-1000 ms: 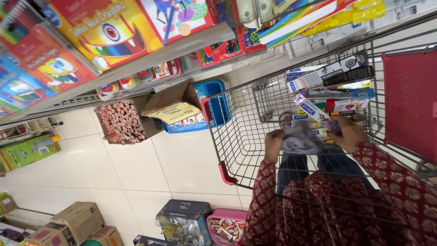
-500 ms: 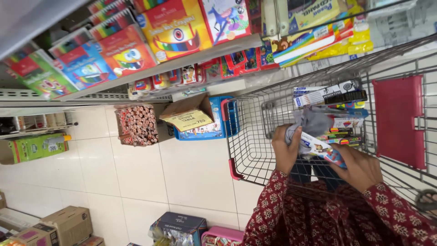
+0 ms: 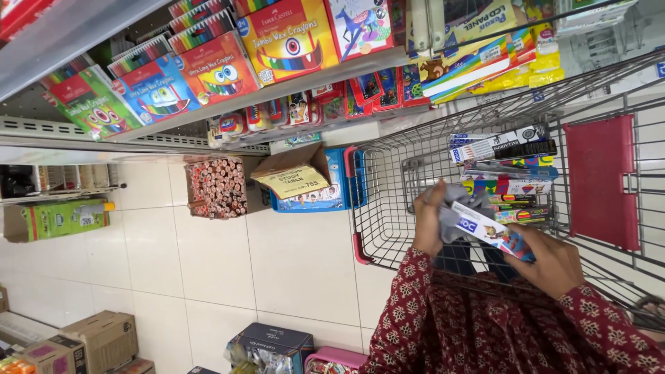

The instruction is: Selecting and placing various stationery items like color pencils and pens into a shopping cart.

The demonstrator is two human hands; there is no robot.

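My right hand [image 3: 547,260] holds a long flat box with a colourful picture [image 3: 493,231] over the wire shopping cart [image 3: 388,228]. My left hand [image 3: 429,218] grips a grey cloth [image 3: 456,206] that lies against the box's near end. Both arms wear dark red patterned sleeves [image 3: 485,325]. Inside the cart, just beyond my hands, lies a stack of several long stationery boxes [image 3: 506,170]. A red flap seat [image 3: 599,183] closes the cart's right end.
Shelves above hold crayon and pencil boxes [image 3: 284,38]. On the tiled floor stand a box of pencils [image 3: 216,187], an open cardboard box with a yellow tag [image 3: 294,179], a green carton [image 3: 55,219], brown cartons [image 3: 100,339] and a dark box [image 3: 270,343].
The view has shifted so the shelves show more. My hands have lifted the flat box and grey cloth slightly and turned the box more lengthwise over the cart.
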